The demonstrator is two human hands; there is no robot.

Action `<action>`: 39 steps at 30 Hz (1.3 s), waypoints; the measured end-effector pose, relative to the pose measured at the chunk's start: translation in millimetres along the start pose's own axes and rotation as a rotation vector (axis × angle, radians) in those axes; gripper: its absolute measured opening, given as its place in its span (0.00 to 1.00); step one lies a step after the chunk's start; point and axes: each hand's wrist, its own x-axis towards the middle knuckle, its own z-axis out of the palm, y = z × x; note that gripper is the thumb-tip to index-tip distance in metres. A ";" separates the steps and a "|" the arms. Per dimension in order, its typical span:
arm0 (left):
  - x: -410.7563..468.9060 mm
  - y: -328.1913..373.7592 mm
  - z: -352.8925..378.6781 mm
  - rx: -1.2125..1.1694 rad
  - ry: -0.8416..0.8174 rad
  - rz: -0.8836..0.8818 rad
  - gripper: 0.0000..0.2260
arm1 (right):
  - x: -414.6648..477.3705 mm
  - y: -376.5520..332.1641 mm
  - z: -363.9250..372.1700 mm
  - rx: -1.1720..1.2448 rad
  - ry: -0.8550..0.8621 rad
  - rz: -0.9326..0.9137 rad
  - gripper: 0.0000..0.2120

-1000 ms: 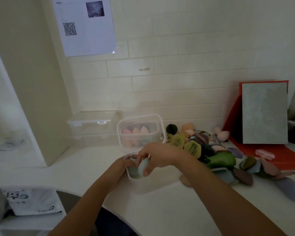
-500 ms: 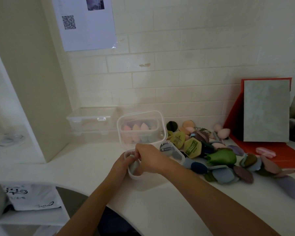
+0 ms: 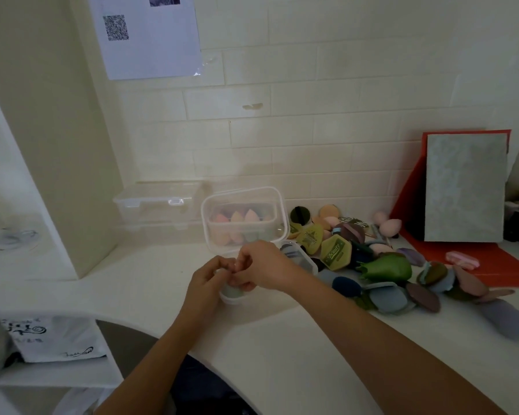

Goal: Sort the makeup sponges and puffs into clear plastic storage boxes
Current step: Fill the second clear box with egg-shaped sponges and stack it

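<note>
A small clear plastic box [image 3: 233, 297] stands on the white counter in front of me. A pale green sponge [image 3: 232, 292] sits in it. My left hand [image 3: 208, 280] grips the box's left side. From above, my right hand [image 3: 265, 265] has its curled fingertips on the sponge at the box's mouth. Just behind, a larger clear box [image 3: 277, 202] with its lid tilted up holds pink and peach teardrop sponges [image 3: 237, 223]. To the right lies a pile of puffs and sponges [image 3: 336, 253], among them a green puff [image 3: 387, 268].
A closed clear storage box [image 3: 159, 205] stands against the tiled wall at the back left. A red board [image 3: 492, 265] with a grey panel [image 3: 465, 187] leans at the right. A white partition [image 3: 57, 145] bounds the counter on the left. A clear lid [image 3: 300, 259] lies by my right wrist.
The pale green sponge that my right hand held has gone down into the small box. Both hands have closed in tighter over the box's mouth.
</note>
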 end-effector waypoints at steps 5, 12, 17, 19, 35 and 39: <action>12.0 13.6 -8.8 0.235 -0.113 -0.135 0.07 | -4.8 -3.8 -19.4 -0.132 -0.096 -0.009 0.07; 18.6 15.0 -5.3 0.420 -0.160 -0.158 0.10 | -10.6 29.0 -121.7 -0.329 0.563 0.175 0.10; 24.4 18.3 -2.5 0.495 -0.208 -0.174 0.10 | -15.2 90.1 -160.1 -0.607 0.384 0.722 0.09; 25.5 19.2 -1.4 0.511 -0.227 -0.185 0.10 | -14.7 107.1 -166.2 -0.634 0.316 0.802 0.18; 22.8 27.6 -0.6 0.516 -0.309 -0.203 0.15 | -27.5 54.3 -171.8 -0.564 0.629 0.353 0.12; 20.7 29.6 0.0 0.509 -0.313 -0.181 0.15 | -34.7 11.4 -144.5 -0.230 0.473 -0.020 0.12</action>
